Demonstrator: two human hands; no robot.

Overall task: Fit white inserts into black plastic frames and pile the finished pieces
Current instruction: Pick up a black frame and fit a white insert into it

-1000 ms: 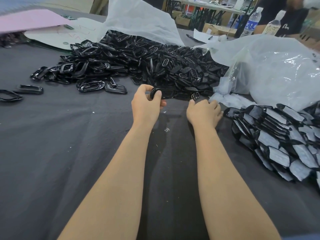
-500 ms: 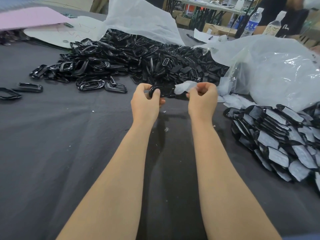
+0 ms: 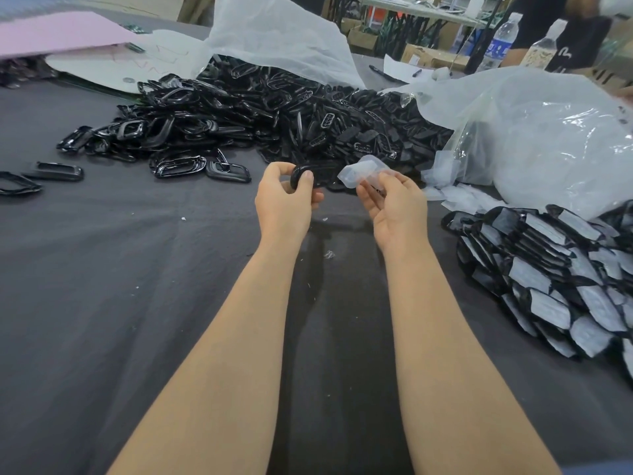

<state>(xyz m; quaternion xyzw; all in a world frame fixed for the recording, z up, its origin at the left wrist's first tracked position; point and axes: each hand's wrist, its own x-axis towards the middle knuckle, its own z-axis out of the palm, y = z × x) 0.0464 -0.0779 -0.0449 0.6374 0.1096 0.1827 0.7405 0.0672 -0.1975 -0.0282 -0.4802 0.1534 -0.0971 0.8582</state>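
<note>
Hundreds of black frames [image 3: 274,125] by the look of it, heaped across the far side of the dark table [image 3: 120,320] and spilling out to the left, none of them filled that I can see. Clear bag [image 3: 531,149] slumped on the right behind them, loose white pieces [image 3: 459,197] lying at its mouth. Down the right edge, the finished pile [image 3: 548,279]: black rims with white faces, overlapped in rows, a fair stack but plainly smaller than the untouched heap. My read: well begun, far more left than done.

Now the hands, up off the table in the middle. Left hand [image 3: 284,204] has thumb and fingers curled round one end of a single frame [image 3: 297,173], a firm hold. Right hand [image 3: 397,207] pinches a white insert [image 3: 359,171] between thumb and fingertips, just beside that frame. Not seated yet; whether the two touch, I can't tell. Fitting this one looks like the step in hand, and piling it comes after.
</note>
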